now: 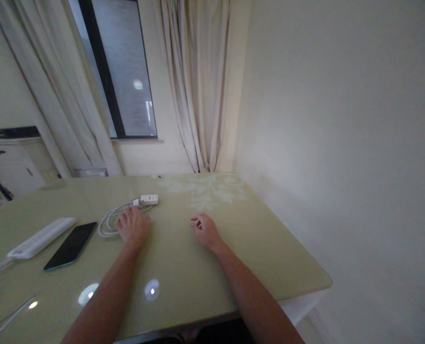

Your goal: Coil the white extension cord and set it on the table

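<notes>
My left hand (132, 225) lies palm down on the green table (287, 267), fingers spread, resting on the coiled white cable (107, 223). The cable runs to a small white charger plug (149, 199) just beyond the fingers. My right hand (204, 230) rests on the bare tabletop to the right, fingers loosely curled, holding nothing. A black phone (71, 245) lies face up to the left of the cable, and a white power strip (42, 237) lies beside it.
The table's right edge and near corner sit close to a plain wall. Curtains (198, 86) and a dark window (122, 71) stand behind the table. A white cabinet (8, 165) is at the far left. Another white cord (5, 320) trails across the near left.
</notes>
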Tool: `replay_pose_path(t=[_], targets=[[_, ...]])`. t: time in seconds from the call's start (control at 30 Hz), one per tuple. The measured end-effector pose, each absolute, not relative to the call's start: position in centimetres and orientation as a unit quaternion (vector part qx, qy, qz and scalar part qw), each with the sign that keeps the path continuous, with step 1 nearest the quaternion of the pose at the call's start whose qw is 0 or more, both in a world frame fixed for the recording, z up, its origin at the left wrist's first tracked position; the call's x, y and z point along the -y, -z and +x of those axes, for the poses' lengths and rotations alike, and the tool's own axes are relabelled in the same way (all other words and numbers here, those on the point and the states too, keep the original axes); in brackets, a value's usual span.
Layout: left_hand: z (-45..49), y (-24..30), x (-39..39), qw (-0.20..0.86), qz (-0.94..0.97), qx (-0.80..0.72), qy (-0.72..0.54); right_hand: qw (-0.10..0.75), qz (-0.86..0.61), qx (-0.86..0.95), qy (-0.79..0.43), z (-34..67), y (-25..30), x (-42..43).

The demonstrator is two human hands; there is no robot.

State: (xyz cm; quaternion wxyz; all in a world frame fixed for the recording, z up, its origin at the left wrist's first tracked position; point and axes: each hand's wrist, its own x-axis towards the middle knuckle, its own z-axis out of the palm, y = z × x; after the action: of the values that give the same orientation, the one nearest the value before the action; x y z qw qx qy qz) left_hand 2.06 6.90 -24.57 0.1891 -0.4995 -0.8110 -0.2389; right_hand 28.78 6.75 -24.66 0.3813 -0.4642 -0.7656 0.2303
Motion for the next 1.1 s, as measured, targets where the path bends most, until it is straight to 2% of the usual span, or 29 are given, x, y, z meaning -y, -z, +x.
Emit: replay_pose_path(t=[0.17, 0.37, 0.53, 0.63, 0.7, 0.77, 0.87, 0.97, 1.03, 1.1], targets=[[-1.3, 25.0, -6.5, 0.133, -0.469, 0.85, 0.199, 0.393, -0.467, 0.757, -0.231, 28.8, 25.3, -7.0], [-0.4, 24.4, -6.7, 0.078, -0.505, 0.842, 0.175, 0.405, -0.46, 0.756, -0.228, 29.0, 26.0, -7.4], [3.4, 23.5, -6.4, 0.049, -0.59, 0.782, 0.194, 0.437, -0.464, 0.723, -0.266, 28.6, 26.4, -7.9], [5.9, 23.4, -5.8, 0.04, -0.659, 0.714, 0.233, 0.492, -0.499, 0.655, -0.284, 28.7, 26.4, -8.3], [7.1, 23.5, -5.3, 0.02, -0.696, 0.665, 0.269, 0.527, -0.549, 0.597, -0.255, 29.1, 26.2, -8.6], [7.8, 23.8, -4.7, -0.022, -0.713, 0.616, 0.333, 0.524, -0.589, 0.573, -0.222, 29.9, 26.0, -8.8], [8.0, 24.1, -4.3, -0.1, -0.68, 0.563, 0.46, 0.453, -0.588, 0.637, -0.211, 31.0, 25.9, -8.8], [7.3, 24.0, -4.5, -0.113, -0.569, 0.542, 0.607, 0.4, -0.564, 0.699, -0.183, 31.7, 25.9, -8.8], [6.5, 23.8, -5.1, -0.104, -0.476, 0.535, 0.69, 0.433, -0.559, 0.684, -0.179, 31.9, 25.7, -8.8], [5.7, 23.8, -5.8, -0.135, -0.386, 0.519, 0.75, 0.518, -0.549, 0.621, -0.212, 31.9, 25.2, -9.1]])
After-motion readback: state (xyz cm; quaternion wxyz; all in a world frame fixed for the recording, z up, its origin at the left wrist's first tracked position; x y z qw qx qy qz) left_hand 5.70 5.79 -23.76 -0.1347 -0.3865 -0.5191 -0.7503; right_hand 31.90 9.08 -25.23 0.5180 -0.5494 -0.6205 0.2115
